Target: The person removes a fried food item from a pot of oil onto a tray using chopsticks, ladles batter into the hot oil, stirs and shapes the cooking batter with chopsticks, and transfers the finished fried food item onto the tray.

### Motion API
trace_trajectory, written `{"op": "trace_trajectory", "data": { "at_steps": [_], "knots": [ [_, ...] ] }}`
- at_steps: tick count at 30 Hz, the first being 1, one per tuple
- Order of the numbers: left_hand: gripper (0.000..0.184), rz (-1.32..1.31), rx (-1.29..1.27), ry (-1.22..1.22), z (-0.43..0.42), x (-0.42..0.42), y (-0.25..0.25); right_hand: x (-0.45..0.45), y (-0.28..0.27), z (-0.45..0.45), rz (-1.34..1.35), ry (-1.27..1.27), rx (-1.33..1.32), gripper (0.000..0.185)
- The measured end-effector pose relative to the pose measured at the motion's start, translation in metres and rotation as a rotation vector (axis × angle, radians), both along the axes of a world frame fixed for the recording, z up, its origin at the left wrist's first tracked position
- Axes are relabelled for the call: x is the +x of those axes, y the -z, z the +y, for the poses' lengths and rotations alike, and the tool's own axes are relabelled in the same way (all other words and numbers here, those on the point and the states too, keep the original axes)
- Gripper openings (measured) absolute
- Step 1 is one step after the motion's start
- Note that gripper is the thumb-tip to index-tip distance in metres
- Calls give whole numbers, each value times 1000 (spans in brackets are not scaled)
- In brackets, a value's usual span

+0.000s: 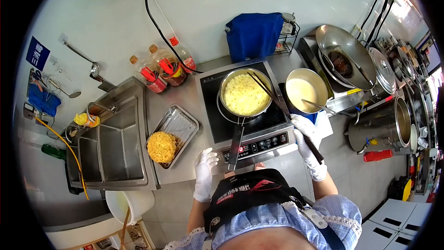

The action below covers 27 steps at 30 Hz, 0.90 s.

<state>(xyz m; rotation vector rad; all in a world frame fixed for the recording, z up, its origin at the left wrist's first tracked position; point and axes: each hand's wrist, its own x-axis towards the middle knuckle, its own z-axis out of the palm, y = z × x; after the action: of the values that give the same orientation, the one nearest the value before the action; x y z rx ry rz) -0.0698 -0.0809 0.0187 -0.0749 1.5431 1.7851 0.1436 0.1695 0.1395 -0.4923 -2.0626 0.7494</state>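
One empty left hand (205, 169) spreads near the unheld saucepan (237, 73); right hand (305, 135), gripping a two-pronged utensil (276, 100), could push it askew.

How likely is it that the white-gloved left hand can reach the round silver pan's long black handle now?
Probably yes: the white-gloved left hand looks empty and near the long black handle, and nothing visible stands between them.
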Motion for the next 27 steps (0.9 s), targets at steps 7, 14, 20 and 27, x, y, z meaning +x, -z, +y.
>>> {"op": "trace_trajectory", "data": {
  "at_steps": [7, 14, 20, 27],
  "knots": [
    [36, 5, 21, 11, 5, 0, -4, -17, 24, -1, -29, -70, 83, 27],
    [30, -10, 16, -31, -5, -1, 0, -22, 24, -3, -38, -124, 118, 28],
    [38, 4, 11, -13, -5, -1, 1, -24, 19, 1, -60, -176, 101, 28],
    [32, -11, 25, -34, -9, -3, 8, -6, 13, -9, 58, -6, -51, 24]
  ]
}}
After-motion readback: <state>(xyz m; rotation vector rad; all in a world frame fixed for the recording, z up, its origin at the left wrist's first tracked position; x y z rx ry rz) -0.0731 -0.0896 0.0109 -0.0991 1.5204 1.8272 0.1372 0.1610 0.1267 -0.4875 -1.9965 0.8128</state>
